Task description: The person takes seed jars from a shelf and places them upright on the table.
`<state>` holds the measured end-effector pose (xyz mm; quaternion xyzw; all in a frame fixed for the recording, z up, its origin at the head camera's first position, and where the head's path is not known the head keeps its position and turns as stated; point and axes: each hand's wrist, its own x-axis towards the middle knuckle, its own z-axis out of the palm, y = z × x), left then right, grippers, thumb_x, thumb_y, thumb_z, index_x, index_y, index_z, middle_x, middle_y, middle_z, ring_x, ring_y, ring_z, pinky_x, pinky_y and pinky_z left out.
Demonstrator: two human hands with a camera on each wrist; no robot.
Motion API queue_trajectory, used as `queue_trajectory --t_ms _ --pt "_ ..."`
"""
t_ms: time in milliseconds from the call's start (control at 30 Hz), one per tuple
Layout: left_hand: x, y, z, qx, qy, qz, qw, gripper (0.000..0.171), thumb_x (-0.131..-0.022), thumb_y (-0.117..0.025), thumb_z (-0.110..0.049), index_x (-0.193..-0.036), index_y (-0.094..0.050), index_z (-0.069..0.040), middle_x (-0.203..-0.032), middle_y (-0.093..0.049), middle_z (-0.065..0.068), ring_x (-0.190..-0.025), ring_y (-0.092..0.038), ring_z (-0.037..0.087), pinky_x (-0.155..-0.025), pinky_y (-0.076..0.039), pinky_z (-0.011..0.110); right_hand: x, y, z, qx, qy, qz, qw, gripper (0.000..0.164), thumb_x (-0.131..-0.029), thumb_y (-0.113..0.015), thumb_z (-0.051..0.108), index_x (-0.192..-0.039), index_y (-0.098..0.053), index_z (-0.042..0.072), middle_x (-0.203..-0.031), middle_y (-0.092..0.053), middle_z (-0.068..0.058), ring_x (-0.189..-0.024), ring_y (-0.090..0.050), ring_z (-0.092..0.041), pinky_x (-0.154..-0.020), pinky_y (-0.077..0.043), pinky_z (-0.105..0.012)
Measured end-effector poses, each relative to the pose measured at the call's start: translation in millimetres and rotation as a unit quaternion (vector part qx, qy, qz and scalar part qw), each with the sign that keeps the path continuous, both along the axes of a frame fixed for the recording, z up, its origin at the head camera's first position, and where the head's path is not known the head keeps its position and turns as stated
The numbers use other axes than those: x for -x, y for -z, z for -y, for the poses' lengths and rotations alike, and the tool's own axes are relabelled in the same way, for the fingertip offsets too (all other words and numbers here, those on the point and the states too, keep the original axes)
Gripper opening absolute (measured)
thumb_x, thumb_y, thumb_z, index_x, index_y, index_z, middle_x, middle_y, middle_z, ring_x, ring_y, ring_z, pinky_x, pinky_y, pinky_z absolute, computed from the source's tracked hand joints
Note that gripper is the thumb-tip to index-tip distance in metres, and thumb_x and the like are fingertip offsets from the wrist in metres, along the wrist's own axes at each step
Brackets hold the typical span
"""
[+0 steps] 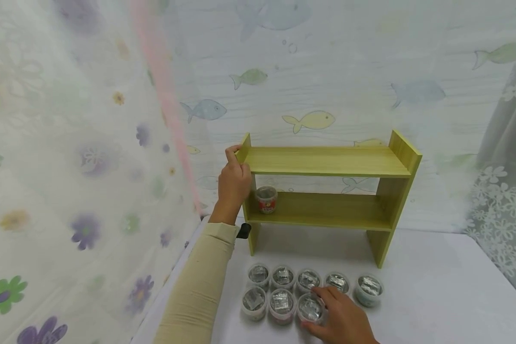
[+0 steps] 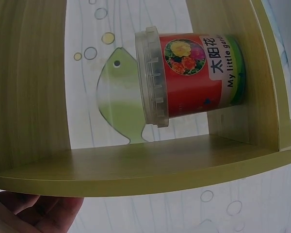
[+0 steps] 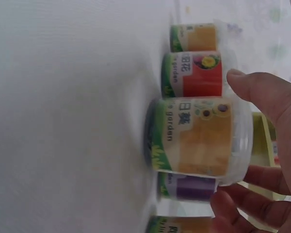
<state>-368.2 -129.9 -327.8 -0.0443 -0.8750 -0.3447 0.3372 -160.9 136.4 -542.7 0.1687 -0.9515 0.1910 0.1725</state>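
My left hand (image 1: 234,179) grips the upper left side panel of a small two-tier wooden shelf (image 1: 327,161). In the left wrist view its fingers (image 2: 48,211) lie against the outer face of that panel. A red-labelled plastic tub (image 1: 266,200) with a flower picture stands on the lower tier at the left end, beside that hand. My right hand (image 1: 341,315) holds a lidded tub (image 3: 196,136) with an orange sunflower label by its lid, thumb on one side and fingers on the other. That tub is at the right end of the front row on the table.
Several similar tubs stand in two rows before the shelf, including a red one (image 3: 201,73) and a purple one (image 3: 191,187). One tub (image 1: 369,289) sits apart at the right. A white cloth covers the table (image 1: 438,286); patterned curtains (image 1: 90,191) hang left and behind.
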Motion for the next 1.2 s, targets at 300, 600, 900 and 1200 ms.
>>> queue_trajectory --t_ms 300,600,900,1200 --pt "-0.9 -0.1 0 0.003 0.002 0.005 1.0 0.047 -0.102 -0.033 -0.021 -0.149 -0.031 -0.023 -0.075 -0.057 0.01 -0.057 -0.051 0.029 -0.052 -0.041 0.041 9.0 -9.8 -2 0.005 -0.022 -0.067 0.997 0.067 -0.064 -0.088 0.067 -0.112 -0.072 0.023 -0.109 -0.067 0.009 -0.101 -0.067 -0.013 -0.075 -0.058 -0.034" --pt "0.0 -0.2 0 0.003 -0.001 0.003 1.0 0.048 -0.102 -0.033 -0.021 -0.149 -0.031 -0.023 -0.071 -0.055 0.01 -0.054 -0.048 0.028 -0.05 -0.039 0.04 26.8 -32.1 3 0.052 -0.05 -0.088 0.994 0.056 -0.065 -0.094 0.05 -0.109 -0.074 0.022 -0.11 -0.067 0.012 -0.097 -0.067 -0.01 -0.07 -0.056 -0.027" --pt "-0.1 -0.2 -1 0.008 -0.004 0.006 0.9999 0.047 -0.102 -0.033 -0.021 -0.149 -0.031 -0.023 -0.069 -0.051 0.009 -0.053 -0.045 0.027 -0.049 -0.038 0.039 54.7 -57.8 12 0.085 -0.04 -0.015 0.995 0.043 -0.075 -0.089 0.048 -0.111 -0.071 0.03 -0.109 -0.068 0.012 -0.089 -0.067 -0.01 -0.065 -0.052 -0.028" --pt "-0.1 0.3 0 0.005 -0.004 0.008 0.9999 0.047 -0.103 -0.033 -0.021 -0.149 -0.03 -0.024 -0.072 -0.055 0.011 -0.052 -0.045 0.026 -0.048 -0.037 0.039 85.6 -76.5 26 0.131 -0.088 -0.085 0.984 0.048 -0.076 -0.091 0.041 -0.115 -0.071 0.02 -0.118 -0.068 0.002 -0.109 -0.066 -0.023 -0.085 -0.056 -0.045"
